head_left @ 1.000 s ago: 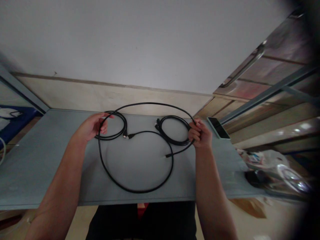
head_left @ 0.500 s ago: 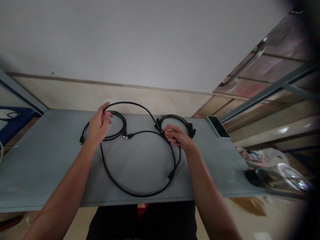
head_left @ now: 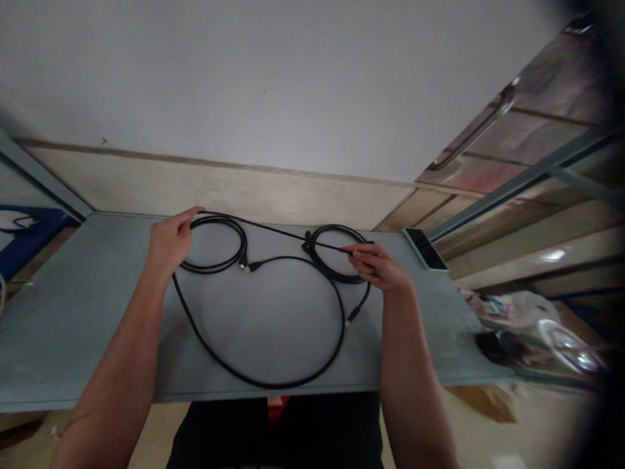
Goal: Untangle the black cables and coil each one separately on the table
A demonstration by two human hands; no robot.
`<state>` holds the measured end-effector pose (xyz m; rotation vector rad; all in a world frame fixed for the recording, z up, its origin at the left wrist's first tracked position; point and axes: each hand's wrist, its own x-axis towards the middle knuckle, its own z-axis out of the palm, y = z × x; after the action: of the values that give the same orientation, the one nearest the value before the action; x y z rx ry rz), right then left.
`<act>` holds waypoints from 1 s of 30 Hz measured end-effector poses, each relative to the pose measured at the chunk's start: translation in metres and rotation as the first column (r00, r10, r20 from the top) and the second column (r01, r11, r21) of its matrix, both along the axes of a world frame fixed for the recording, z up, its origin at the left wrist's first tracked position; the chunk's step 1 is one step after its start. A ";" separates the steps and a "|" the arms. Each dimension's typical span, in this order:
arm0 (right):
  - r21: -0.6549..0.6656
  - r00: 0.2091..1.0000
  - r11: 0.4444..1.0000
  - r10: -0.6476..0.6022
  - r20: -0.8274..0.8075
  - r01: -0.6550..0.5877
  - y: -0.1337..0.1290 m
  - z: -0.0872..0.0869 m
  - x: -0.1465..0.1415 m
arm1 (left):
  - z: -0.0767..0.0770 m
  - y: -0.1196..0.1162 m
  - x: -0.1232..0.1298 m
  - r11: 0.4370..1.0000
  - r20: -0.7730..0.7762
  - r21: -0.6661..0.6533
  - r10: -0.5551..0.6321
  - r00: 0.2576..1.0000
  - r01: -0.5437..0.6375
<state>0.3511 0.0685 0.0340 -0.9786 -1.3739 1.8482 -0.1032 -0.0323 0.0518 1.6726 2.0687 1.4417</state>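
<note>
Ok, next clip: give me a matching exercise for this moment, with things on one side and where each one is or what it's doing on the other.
1. left hand
2. right hand
3. phone
4. cable plug

A. lying at the right end of the table
B. pinching the cable beside the right coil
C. lying beside the left coil
D. holding the cable above the left coil

Pairs: 1-D, 2-B, 3-A, 4-C
</note>
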 end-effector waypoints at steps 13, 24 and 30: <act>0.024 0.965 0.997 0.070 0.253 -0.078 0.004 -0.004 0.018 | -0.002 0.005 -0.013 0.999 0.436 -0.033 -0.003 0.900 0.020; -0.068 0.950 0.960 0.278 0.141 -0.271 0.002 -0.007 0.031 | 0.012 -0.005 0.000 0.949 0.617 -0.012 -0.240 0.749 0.314; -0.098 0.913 0.923 0.384 0.138 -0.373 0.001 -0.014 -0.003 | -0.008 0.004 0.050 0.768 0.444 -0.187 -0.490 0.750 0.612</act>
<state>0.3479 0.0691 0.0202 -0.9579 -1.7006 2.1519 -0.0528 -0.0284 0.0441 1.5426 1.3322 1.0405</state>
